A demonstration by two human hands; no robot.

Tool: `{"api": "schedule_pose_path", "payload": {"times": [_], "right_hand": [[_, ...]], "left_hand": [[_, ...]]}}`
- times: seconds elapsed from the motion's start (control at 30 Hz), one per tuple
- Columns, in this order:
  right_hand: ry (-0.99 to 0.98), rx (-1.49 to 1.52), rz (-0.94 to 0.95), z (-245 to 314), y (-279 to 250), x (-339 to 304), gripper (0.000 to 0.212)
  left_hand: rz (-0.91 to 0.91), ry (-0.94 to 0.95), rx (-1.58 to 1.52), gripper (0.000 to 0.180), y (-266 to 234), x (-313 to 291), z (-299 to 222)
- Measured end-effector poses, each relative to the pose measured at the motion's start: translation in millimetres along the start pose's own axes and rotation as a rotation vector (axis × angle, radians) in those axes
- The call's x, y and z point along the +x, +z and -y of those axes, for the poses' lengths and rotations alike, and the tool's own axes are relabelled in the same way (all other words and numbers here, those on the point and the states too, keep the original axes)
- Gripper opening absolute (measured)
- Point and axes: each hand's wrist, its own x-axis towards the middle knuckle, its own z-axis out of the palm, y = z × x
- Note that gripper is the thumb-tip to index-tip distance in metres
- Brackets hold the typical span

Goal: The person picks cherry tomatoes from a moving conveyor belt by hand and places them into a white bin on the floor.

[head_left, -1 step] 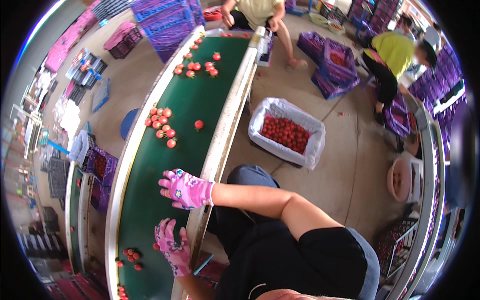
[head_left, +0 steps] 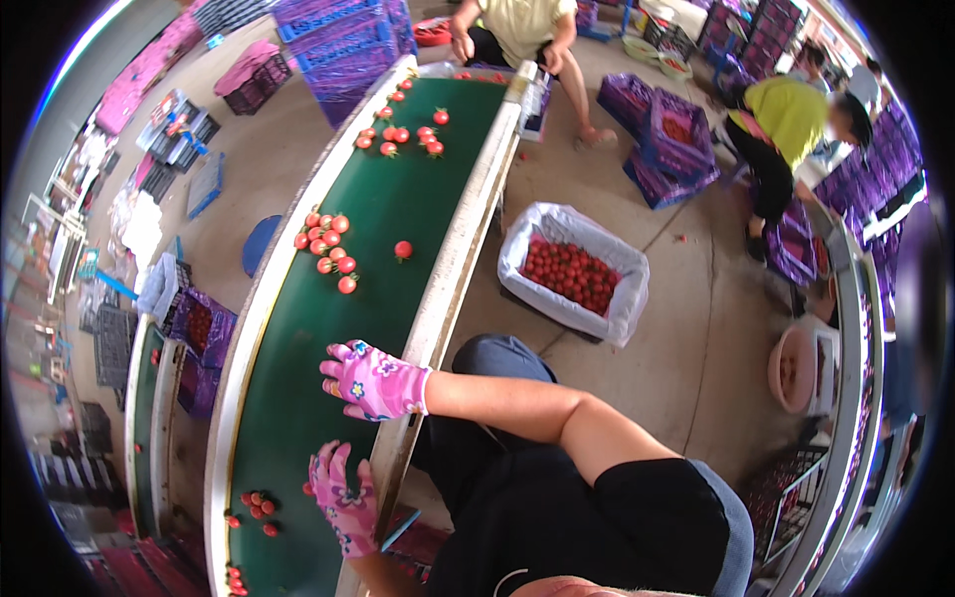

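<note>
A long green conveyor belt (head_left: 398, 189) with white side rails runs away from me. My right hand (head_left: 373, 383), in a pink flowered glove, lies over the belt's near part with its fingers spread and holds nothing. My left hand (head_left: 343, 497), gloved the same, hovers at the belt's right rail closer to me, fingers apart and empty. A few small red tomatoes (head_left: 257, 505) lie just left of my left hand. A cluster of tomatoes (head_left: 323, 249) and a single tomato (head_left: 403, 249) lie farther up the belt. More tomatoes (head_left: 398, 134) are near the far end.
A white-lined crate of tomatoes (head_left: 572, 274) stands on the floor right of the belt. One person (head_left: 507, 30) sits at the belt's far end; another in a yellow-green top (head_left: 786, 119) bends over purple crates (head_left: 657, 129). A pink basin (head_left: 796, 368) sits at right.
</note>
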Motion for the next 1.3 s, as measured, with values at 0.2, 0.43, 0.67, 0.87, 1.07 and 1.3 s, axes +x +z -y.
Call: {"api": "schedule_pose_path", "payload": {"times": [0.2, 0.43, 0.67, 0.87, 1.07, 1.3], "right_hand": [[0.139, 0.168, 0.169, -2, 8, -6, 0.044], [0.123, 0.183, 0.002, 16, -19, -13, 0.036], [0.244, 0.178, 0.171, 13, -8, 4, 0.032], [0.248, 0.206, 0.159, 15, -5, 7, 0.030], [0.300, 0.273, 0.143, 14, -4, 8, 0.029], [0.299, 0.313, 0.161, 17, -3, 11, 0.029]], "left_hand": [[-0.001, -0.362, 0.170, 0.042, -38, -91, 108], [-0.150, -0.842, 0.432, 0.062, -84, -183, 192], [0.045, -0.893, 0.202, 0.075, -94, -102, 216], [-0.114, -0.744, 0.233, 0.062, -72, -28, 249], [-0.212, -0.629, 0.055, 0.022, -41, 17, 272], [0.258, -0.666, -0.513, 0.020, -59, 66, 190]]}}
